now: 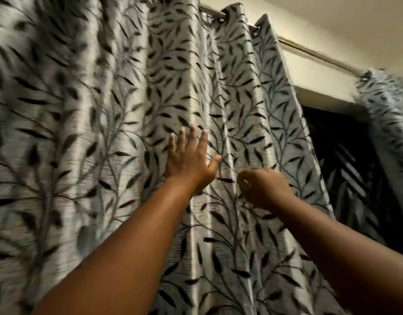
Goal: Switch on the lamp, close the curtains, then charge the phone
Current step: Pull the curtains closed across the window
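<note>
Left hand [191, 160] lies flat and spread against the leaf-print curtain [127, 110], gripping nothing; right hand [263, 187] is curled tight, pinching a fold of it; a dark window gap [339, 169] shows between this curtain and another panel [391, 123] on the rod [314, 54].

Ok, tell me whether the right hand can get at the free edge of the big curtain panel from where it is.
Probably yes. The right hand is closed on a fold of the big curtain panel, and nothing lies between it and that panel's free edge beside the dark window gap.
</note>
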